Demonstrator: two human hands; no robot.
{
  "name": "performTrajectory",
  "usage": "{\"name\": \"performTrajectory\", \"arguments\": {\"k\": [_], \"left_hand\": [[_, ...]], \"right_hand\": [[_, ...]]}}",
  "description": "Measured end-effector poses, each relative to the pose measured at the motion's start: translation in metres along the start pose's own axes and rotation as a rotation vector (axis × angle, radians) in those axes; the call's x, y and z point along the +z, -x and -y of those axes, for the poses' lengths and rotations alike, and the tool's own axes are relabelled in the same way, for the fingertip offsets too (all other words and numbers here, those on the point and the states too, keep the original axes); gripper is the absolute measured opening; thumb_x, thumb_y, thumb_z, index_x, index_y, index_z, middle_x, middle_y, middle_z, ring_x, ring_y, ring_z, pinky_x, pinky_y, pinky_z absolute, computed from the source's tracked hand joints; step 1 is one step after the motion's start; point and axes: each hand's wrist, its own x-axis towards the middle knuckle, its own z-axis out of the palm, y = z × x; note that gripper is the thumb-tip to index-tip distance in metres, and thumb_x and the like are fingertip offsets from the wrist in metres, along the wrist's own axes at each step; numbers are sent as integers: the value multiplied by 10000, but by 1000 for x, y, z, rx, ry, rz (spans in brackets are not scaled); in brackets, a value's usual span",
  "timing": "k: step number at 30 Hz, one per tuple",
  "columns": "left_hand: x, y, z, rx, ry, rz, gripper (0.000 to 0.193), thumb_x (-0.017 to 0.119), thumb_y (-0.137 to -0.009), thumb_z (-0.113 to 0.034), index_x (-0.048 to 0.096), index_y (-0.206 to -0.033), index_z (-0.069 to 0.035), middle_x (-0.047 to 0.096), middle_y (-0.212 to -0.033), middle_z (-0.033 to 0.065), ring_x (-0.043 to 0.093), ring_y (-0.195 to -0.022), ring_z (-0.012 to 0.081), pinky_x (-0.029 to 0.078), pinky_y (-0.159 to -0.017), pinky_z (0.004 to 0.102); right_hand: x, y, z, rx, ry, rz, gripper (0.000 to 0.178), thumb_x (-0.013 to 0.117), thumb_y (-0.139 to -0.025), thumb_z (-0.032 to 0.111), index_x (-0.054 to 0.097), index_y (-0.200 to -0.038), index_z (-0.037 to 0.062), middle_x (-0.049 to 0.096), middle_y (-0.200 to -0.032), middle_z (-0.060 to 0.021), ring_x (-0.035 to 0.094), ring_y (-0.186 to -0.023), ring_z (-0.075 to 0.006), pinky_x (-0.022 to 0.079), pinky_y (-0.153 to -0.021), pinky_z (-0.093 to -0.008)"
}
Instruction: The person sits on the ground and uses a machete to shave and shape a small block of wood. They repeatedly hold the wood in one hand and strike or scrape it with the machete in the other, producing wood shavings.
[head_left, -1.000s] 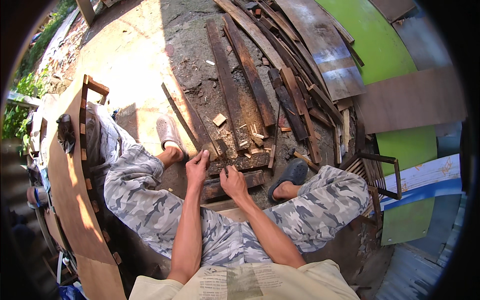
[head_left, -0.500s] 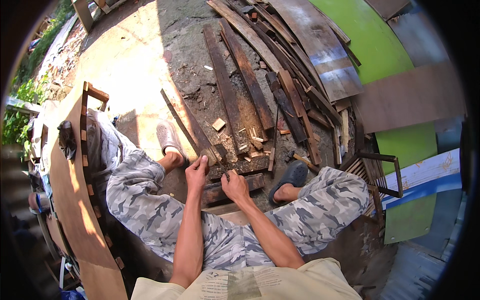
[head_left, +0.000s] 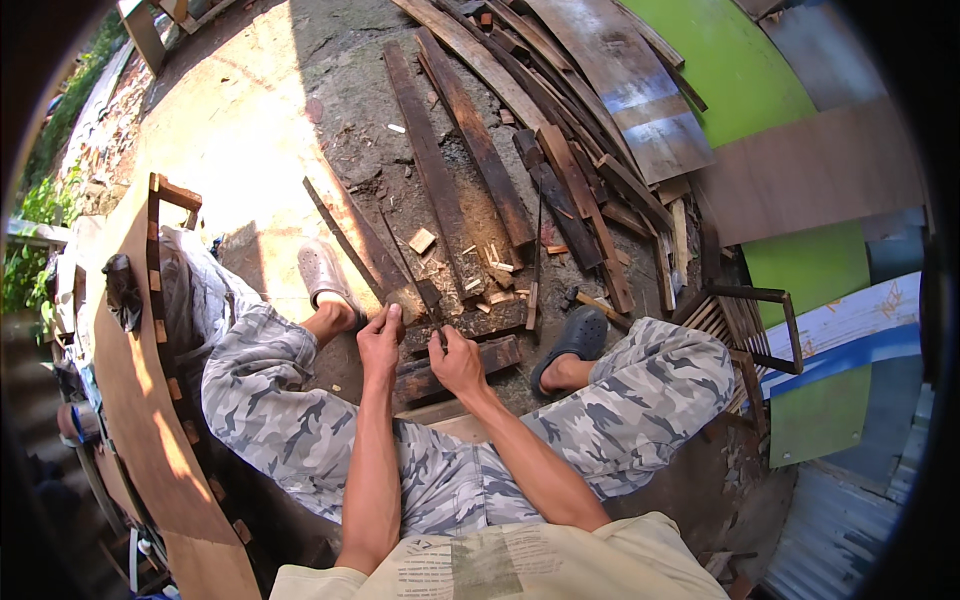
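Note:
My right hand (head_left: 456, 362) is closed around the near end of a long, thin dark rod-like tool (head_left: 408, 262). The rod points away and to the left; its exact kind is too fine to make out. Close by on the left, my left hand (head_left: 380, 340) has its fingers pinched together, thumb up. What sits in that pinch, if anything, is hidden. Just beyond the left hand lies the sawn end of a long wooden plank (head_left: 368, 245). Below both hands, dark wooden blocks (head_left: 470, 365) lie crosswise between my legs.
Two long dark boards (head_left: 425, 160) stretch away on the ground, with wood chips (head_left: 497, 262) scattered around their near ends. A hammer (head_left: 600, 308) rests beside my right shoe (head_left: 575, 345). Piled planks (head_left: 570, 200) lie right. A curved wooden panel (head_left: 140, 400) stands left.
The view has shifted slightly, moving the scene left and up. The thin rod now shows at full length, pointing away from my right hand. Both hands stay close together.

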Motion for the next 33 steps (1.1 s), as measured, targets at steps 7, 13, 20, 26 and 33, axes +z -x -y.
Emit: {"name": "performTrajectory", "arguments": {"k": [7,13,20,26,33], "left_hand": [[-7,-3,2,-27,4,-6,306,716,-1015,-281,757,-1046,21,465,-681,-70,384,-591,52,321,-545,251],[8,2,-3,-38,24,-37,293,709,-1020,-262,730,-933,17,466,-685,-75,367,-593,46,297,-543,255],[-7,-1,7,5,-8,3,271,706,-1022,-238,735,-955,24,460,-692,-77,358,-591,44,280,-533,255],[-6,-5,3,-36,16,-32,332,715,-1016,-279,741,-1114,37,483,-698,-63,401,-587,55,347,-554,252],[-2,-5,8,-22,0,-46,366,725,-1009,-302,747,-1108,50,483,-697,-68,398,-593,58,342,-552,253]], "right_hand": [[2,4,3,6,9,42,307,599,-964,285,661,-950,-15,691,-916,-311,664,-862,-530,531,-783,-594],[2,-8,-17,120,215,202,304,604,-967,279,666,-974,-18,693,-926,-299,669,-880,-514,532,-794,-585],[-1,2,1,73,-11,86,316,599,-967,292,666,-972,-16,692,-931,-308,662,-892,-530,529,-817,-588],[7,2,-7,-3,95,25,259,611,-964,251,661,-954,-3,683,-876,-291,668,-836,-501,531,-735,-561],[4,-6,-15,108,200,181,291,599,-967,265,666,-976,-18,675,-936,-294,661,-854,-507,518,-752,-572]]}}
